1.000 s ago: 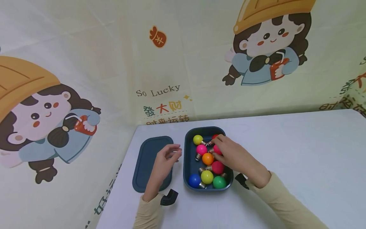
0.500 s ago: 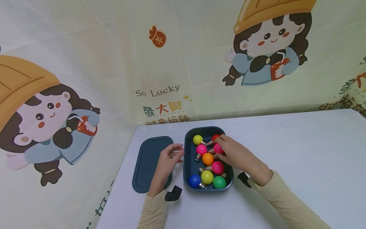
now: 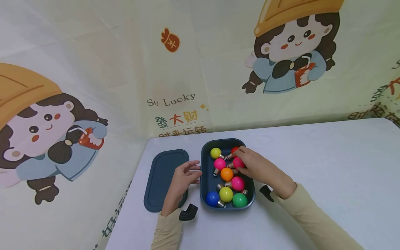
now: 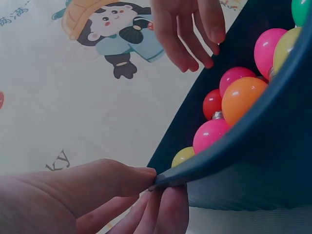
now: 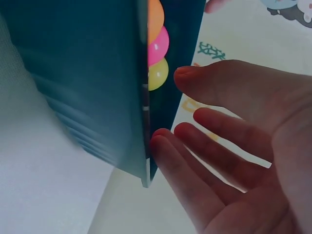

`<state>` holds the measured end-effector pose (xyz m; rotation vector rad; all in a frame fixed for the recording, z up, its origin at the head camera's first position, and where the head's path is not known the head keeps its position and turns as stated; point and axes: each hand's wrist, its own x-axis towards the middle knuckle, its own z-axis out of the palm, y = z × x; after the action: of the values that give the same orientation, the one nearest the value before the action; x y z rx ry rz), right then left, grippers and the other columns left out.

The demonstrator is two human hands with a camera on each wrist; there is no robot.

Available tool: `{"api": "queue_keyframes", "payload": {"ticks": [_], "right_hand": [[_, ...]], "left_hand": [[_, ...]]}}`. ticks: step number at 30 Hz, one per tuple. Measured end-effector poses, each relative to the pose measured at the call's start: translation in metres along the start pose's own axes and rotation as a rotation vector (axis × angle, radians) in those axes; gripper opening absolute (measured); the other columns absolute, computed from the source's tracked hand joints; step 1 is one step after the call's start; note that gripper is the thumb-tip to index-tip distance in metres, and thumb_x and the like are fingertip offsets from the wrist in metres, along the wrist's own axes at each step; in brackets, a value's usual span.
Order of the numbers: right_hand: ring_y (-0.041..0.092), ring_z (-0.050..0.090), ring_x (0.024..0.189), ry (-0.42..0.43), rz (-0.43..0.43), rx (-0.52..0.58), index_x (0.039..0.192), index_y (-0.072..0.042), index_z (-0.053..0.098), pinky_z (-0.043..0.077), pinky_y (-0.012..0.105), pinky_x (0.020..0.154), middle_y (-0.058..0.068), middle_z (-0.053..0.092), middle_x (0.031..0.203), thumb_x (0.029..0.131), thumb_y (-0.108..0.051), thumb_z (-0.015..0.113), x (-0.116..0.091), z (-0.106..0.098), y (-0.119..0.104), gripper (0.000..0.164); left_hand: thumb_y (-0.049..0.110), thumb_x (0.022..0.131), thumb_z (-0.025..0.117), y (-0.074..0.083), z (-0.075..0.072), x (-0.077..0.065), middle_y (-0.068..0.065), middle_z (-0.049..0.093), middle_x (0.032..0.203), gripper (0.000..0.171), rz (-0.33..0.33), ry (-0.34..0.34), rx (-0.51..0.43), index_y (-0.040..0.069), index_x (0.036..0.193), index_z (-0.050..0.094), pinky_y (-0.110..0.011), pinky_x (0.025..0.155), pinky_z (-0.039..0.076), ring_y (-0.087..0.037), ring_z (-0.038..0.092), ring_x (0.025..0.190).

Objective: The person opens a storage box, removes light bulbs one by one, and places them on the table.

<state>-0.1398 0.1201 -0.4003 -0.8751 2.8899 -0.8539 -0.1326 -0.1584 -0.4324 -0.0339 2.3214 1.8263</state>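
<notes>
A dark blue plastic box (image 3: 203, 180) stands on the white table, holding several coloured light bulbs with screw bases. Among them are an orange bulb (image 3: 226, 174), a blue bulb (image 3: 213, 198), a green bulb (image 3: 239, 200) and a yellow bulb (image 3: 215, 152). My left hand (image 3: 184, 178) is at the left rim; the left wrist view shows thumb and fingers pinching that rim. Over the right side hangs my right hand (image 3: 259, 168), partly covering a red bulb (image 3: 235, 150) and a pink bulb (image 3: 238, 162). In the right wrist view its thumb and fingers are apart, gripping nothing.
A flat dark blue lid (image 3: 160, 180) lies on the white table (image 3: 312, 166), left of the box and partly under my left hand. Behind the table hangs a printed cloth (image 3: 225, 69) with cartoon figures. Black wrist mounts (image 3: 189, 212) sit below both hands.
My left hand has moved slightly right, from over the lid to the box's left rim. The right hand has barely shifted, and the bulbs lie as before.
</notes>
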Motion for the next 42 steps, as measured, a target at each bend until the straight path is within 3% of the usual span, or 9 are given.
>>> {"api": "queue_keyframes", "payload": {"ticks": [17,24,42], "right_hand": [[0.027,0.06,0.103,-0.021,-0.064,-0.057,0.118,0.003,0.066,0.059,0.038,0.086,0.014,0.062,0.11,0.083,-0.013,0.08,0.008,0.009,0.008,0.041],[0.025,0.059,0.098,-0.053,-0.101,-0.09,0.115,0.004,0.067,0.058,0.037,0.086,0.014,0.062,0.105,0.084,-0.014,0.08,0.015,0.01,0.009,0.038],[0.023,0.06,0.091,-0.108,-0.096,-0.183,0.11,0.002,0.072,0.059,0.034,0.081,0.012,0.065,0.098,0.082,-0.007,0.08,0.026,0.011,0.013,0.03]], "left_hand": [[0.014,0.093,0.07,-0.007,-0.002,0.002,-0.021,0.064,0.122,0.044,-0.011,-0.038,-0.024,0.003,0.134,0.059,-0.035,0.074,0.061,-0.019,0.069,0.089],[0.013,0.092,0.07,-0.007,-0.002,0.0,-0.019,0.065,0.12,0.043,0.007,-0.022,-0.02,0.002,0.133,0.06,-0.033,0.073,0.061,-0.016,0.068,0.086],[0.013,0.092,0.071,-0.004,-0.003,-0.001,-0.02,0.065,0.12,0.042,0.009,-0.03,-0.019,0.004,0.131,0.061,-0.033,0.074,0.061,-0.018,0.069,0.089]]}}
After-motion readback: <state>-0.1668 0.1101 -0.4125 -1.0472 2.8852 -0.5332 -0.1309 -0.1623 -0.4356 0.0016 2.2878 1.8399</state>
